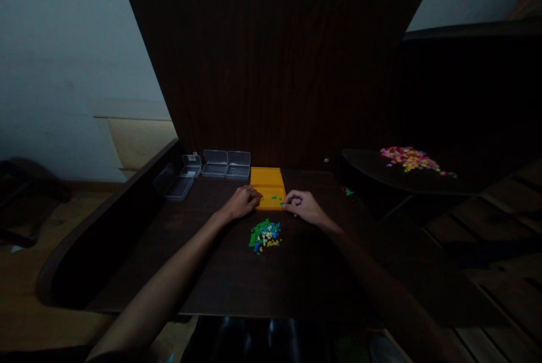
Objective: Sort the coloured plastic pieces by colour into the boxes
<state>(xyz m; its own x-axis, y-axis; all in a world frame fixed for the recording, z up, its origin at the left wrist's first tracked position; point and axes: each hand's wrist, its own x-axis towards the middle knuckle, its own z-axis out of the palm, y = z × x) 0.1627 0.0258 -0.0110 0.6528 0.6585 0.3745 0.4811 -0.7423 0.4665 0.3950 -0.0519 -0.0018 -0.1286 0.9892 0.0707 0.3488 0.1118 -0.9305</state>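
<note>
An open yellow plastic box [269, 206] lies on the dark table with its lid leaning back. A few small green bricks [274, 197] sit inside it. My left hand [243, 202] is curled over the box's left rim, fingers closed on the edge. At the right rim, my right hand [302, 205] pinches a small green brick [282, 202] between thumb and forefinger. Nearer to me is a loose pile of tiny bricks [266, 236] in green, blue, white and yellow, apart from both hands.
Several clear plastic cases [215, 170] stand open at the back left. A heap of pink, red and yellow pieces [410, 158] lies on a dark side shelf [359, 162] at right. A raised wooden side panel [105, 224] borders the table [220, 289] on the left.
</note>
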